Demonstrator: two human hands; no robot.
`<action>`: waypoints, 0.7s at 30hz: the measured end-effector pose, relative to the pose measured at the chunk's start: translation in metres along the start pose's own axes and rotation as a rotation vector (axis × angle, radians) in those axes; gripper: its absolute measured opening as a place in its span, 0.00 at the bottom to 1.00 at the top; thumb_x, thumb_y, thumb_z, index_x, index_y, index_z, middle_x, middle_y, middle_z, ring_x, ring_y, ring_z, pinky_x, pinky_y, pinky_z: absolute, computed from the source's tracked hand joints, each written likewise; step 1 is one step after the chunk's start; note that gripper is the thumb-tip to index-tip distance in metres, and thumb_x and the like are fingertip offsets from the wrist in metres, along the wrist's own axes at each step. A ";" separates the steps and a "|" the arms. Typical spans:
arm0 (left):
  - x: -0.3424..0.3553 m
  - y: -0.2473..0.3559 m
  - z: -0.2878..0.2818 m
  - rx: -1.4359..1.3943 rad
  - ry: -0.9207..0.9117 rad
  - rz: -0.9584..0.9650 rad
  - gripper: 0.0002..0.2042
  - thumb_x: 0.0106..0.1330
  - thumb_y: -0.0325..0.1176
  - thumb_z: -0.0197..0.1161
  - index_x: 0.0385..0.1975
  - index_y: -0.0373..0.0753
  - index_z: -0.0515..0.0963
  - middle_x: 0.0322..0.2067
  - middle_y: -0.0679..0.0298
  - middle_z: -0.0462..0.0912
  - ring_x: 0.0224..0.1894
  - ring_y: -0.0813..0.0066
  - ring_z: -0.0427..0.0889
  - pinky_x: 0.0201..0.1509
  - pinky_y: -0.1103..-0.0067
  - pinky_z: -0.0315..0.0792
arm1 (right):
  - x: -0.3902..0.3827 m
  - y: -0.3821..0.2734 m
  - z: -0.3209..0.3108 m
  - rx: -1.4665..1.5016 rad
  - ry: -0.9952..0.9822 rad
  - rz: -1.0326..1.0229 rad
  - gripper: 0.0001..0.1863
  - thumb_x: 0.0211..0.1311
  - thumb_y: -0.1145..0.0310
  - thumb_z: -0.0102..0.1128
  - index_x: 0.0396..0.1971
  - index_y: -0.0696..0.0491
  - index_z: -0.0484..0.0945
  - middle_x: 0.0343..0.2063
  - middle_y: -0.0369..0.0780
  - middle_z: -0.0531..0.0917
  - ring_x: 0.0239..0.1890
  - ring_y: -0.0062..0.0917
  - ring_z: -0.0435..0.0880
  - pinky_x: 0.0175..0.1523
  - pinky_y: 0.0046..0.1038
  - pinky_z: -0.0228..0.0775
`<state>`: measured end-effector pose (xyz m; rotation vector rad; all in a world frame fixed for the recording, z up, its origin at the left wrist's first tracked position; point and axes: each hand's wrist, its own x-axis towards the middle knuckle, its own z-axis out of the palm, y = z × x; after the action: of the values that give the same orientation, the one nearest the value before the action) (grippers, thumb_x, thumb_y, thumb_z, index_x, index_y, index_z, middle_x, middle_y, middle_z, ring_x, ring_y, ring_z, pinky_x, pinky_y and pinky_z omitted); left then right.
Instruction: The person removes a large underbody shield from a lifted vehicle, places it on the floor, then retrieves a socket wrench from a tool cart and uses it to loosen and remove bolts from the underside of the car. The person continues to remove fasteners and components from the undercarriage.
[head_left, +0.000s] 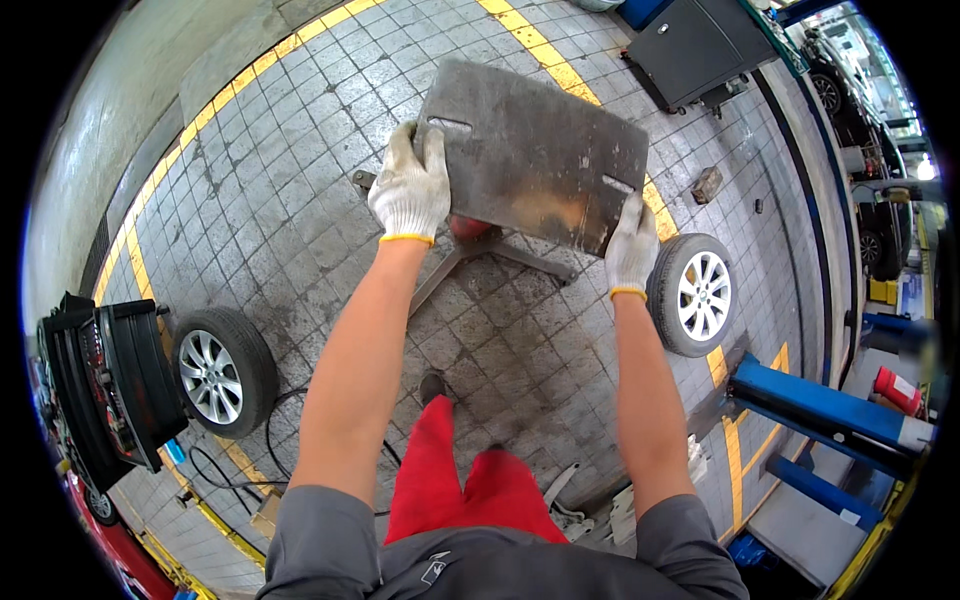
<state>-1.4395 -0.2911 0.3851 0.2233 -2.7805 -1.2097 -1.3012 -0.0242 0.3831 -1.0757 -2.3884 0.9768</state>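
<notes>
A dark rectangular metal plate point(540, 150) with two slots and a rusty patch along its lower edge is held tilted out in front of me. My left hand point(410, 195), in a white knitted glove, grips its left edge beside one slot. At the lower right corner my right hand point(632, 248), gloved the same way, is closed on the plate below the other slot. Under the plate a stand with splayed legs point(525, 261) and a red part point(470, 228) shows on the tiled floor. The plate hides the stand's top, so I cannot tell whether they touch.
One wheel point(703, 294) is right of the plate; another wheel point(222, 372) is at left beside a black tool cart point(135, 375). A black hose point(205, 480) lies nearby. A grey cabinet point(695, 50), small block point(706, 185) and blue lift arm point(820, 405) are at right.
</notes>
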 end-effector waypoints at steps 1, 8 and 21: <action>0.020 0.001 0.005 0.013 0.007 -0.001 0.31 0.78 0.62 0.49 0.67 0.44 0.75 0.59 0.50 0.85 0.60 0.44 0.84 0.66 0.58 0.74 | 0.016 -0.009 0.013 0.007 0.001 -0.012 0.38 0.80 0.37 0.42 0.65 0.58 0.77 0.56 0.56 0.85 0.60 0.51 0.82 0.67 0.46 0.69; 0.153 0.018 0.039 0.050 0.036 0.014 0.33 0.78 0.64 0.47 0.68 0.43 0.75 0.61 0.46 0.84 0.63 0.42 0.82 0.68 0.57 0.72 | 0.135 -0.073 0.092 -0.073 -0.004 -0.017 0.42 0.78 0.33 0.39 0.62 0.58 0.79 0.57 0.58 0.84 0.62 0.55 0.81 0.68 0.49 0.69; 0.401 0.045 0.101 0.106 0.083 0.027 0.36 0.77 0.66 0.46 0.71 0.43 0.71 0.65 0.46 0.80 0.64 0.43 0.81 0.68 0.58 0.72 | 0.346 -0.179 0.243 -0.014 0.005 -0.168 0.36 0.79 0.37 0.47 0.55 0.59 0.82 0.51 0.57 0.87 0.56 0.55 0.84 0.61 0.48 0.74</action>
<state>-1.8532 -0.2580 0.3635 0.2372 -2.7691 -1.0234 -1.7542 0.0429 0.3494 -0.8637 -2.4387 0.8991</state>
